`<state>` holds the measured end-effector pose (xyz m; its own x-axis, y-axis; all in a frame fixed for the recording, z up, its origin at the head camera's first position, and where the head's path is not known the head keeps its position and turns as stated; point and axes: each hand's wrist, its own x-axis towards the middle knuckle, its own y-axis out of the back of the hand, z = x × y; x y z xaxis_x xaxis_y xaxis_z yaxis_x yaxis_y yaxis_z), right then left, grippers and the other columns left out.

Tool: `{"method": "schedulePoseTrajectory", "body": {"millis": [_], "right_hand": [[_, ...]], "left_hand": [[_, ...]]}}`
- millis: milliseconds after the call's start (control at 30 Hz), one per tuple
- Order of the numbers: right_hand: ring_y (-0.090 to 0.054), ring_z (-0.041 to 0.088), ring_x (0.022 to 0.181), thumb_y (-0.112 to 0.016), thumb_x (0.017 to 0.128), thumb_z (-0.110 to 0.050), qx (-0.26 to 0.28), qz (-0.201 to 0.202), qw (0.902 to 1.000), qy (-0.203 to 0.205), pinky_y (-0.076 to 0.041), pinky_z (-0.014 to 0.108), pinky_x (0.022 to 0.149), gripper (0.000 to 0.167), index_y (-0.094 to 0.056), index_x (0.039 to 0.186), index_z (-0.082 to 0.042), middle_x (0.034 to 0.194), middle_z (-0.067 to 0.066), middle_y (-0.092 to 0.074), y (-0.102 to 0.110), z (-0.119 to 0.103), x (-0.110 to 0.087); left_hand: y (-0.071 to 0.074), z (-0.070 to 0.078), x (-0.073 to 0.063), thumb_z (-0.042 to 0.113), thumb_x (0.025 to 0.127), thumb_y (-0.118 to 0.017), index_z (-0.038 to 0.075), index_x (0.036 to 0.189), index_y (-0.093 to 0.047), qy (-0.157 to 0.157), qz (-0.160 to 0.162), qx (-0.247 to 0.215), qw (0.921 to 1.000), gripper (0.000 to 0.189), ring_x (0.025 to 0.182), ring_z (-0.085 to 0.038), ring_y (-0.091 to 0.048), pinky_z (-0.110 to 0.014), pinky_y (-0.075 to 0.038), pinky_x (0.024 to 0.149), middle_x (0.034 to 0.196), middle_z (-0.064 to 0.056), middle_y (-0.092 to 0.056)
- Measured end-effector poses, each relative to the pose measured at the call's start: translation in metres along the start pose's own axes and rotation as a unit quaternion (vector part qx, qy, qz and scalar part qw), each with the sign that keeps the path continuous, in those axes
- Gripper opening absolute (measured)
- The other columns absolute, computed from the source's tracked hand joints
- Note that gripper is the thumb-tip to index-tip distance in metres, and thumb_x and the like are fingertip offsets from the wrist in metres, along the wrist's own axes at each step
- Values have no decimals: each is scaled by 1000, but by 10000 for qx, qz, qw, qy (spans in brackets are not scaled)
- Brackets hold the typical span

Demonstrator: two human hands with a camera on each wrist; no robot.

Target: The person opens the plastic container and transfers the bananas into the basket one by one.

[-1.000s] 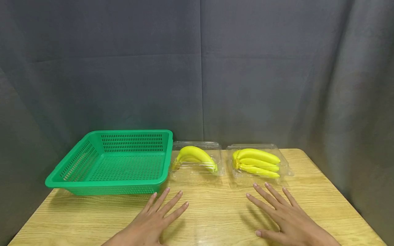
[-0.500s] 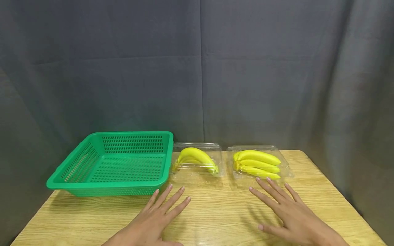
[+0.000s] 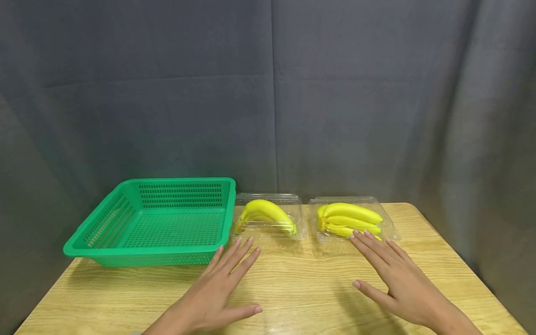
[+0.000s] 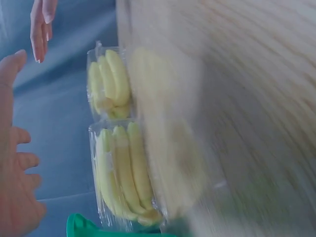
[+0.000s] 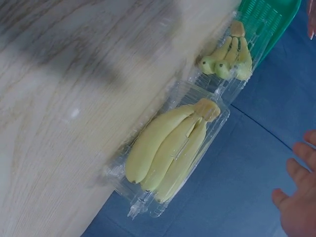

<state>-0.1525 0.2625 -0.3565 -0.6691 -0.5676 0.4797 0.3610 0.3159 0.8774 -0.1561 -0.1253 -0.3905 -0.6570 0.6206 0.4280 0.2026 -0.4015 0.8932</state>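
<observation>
The basket (image 3: 176,228), green with slotted walls, sits on the table (image 3: 301,288), and everything else lies by it. Just to the right of the basket is the near box (image 3: 298,216), clear plastic, with the near bananas (image 3: 268,211) inside, arched upward and with their stem toward the basket. The basket's rim overlaps that box's edge in the head view, so I cannot tell whether the two touch. Farther right of the basket, past a narrow gap, is the far box (image 3: 389,230), also clear, holding the far bananas (image 3: 351,214), three fruits side by side, joined at a stem that also points toward the basket. The left hand (image 3: 215,291) is in front of the basket's near right corner, palm down, fingers fanned a little and thumb stretched wide, holding nothing. The right hand (image 3: 399,281) is well to the right of the basket, raised above the table; its fingers are straight and fairly close together, the thumb wide of them, likewise holding nothing. Its fingertips overlap the far bananas from the head camera, but the right wrist view shows hand and box apart. Behind the basket hangs a grey curtain (image 3: 268,102).
</observation>
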Motion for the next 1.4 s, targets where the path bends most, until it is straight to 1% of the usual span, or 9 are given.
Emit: {"method": "schedulePoseTrajectory", "body": {"millis": [233,433,500,633,767,967,1200,1333,1400], "right_hand": [[-34,22,138,-71,88,-32,141,386,9991,-94,-12,32,116,73,-37,150,-13,151,3,-39,2,5,6],[-46,27,129,-50,99,-46,259,1163,9928,102,-19,22,112,57,-50,141,-7,142,10,-49,1,13,11],[-50,29,124,-45,100,-49,256,1309,9910,104,-21,18,110,58,-53,139,-7,140,10,-51,0,17,13],[-55,32,117,-43,100,-50,194,1470,9889,64,-23,16,107,59,-55,138,-6,137,10,-53,-1,22,13],[-56,32,114,-43,99,-49,63,1581,9874,39,-26,19,107,58,-56,135,-5,133,11,-56,0,27,14],[-57,32,111,-44,98,-49,-39,1706,9853,-112,-31,22,102,59,-58,133,-4,127,11,-59,4,37,15],[-57,33,108,-46,96,-50,-70,1866,9823,-172,-28,17,102,60,-59,131,-2,125,14,-60,5,51,13],[-58,34,106,-47,96,-50,-182,1927,9811,-87,-31,22,104,59,-60,129,-3,121,13,-62,4,56,14],[-58,33,105,-49,95,-49,-241,1875,9819,-83,-37,32,101,58,-61,129,-3,121,13,-62,4,59,14]], "left_hand": [[-3,3,20,57,91,-57,13,156,-20,-57,520,-378,9979,87,144,-27,-18,-60,-18,110,160,-5,-14],[-4,6,41,48,92,-60,13,154,-25,-143,960,-681,9929,79,143,-22,-22,-52,-17,113,158,-3,-23],[-5,6,48,42,91,-64,11,153,-30,-245,1175,-729,9901,77,142,-21,-27,-51,-23,112,156,-5,-29],[-8,7,58,31,87,-70,7,147,-39,-384,1543,-818,9839,72,136,-25,-38,-48,-38,104,149,-10,-39],[-10,10,67,27,87,-71,7,143,-45,-381,1672,-822,9817,65,131,-27,-45,-46,-46,97,145,-11,-44],[-12,11,78,25,86,-70,7,140,-48,-417,1779,-586,9814,60,123,-26,-50,-47,-43,100,134,-9,-51],[-12,13,87,28,84,-71,7,138,-50,-386,1667,267,9849,62,125,-28,-47,-52,-36,105,134,-11,-51],[-12,14,91,30,84,-70,8,137,-51,-390,1605,655,9841,61,125,-30,-46,-52,-35,105,134,-12,-51],[-13,14,93,31,84,-70,7,136,-52,-431,1598,740,9834,61,125,-31,-46,-53,-36,104,134,-13,-52]]}}
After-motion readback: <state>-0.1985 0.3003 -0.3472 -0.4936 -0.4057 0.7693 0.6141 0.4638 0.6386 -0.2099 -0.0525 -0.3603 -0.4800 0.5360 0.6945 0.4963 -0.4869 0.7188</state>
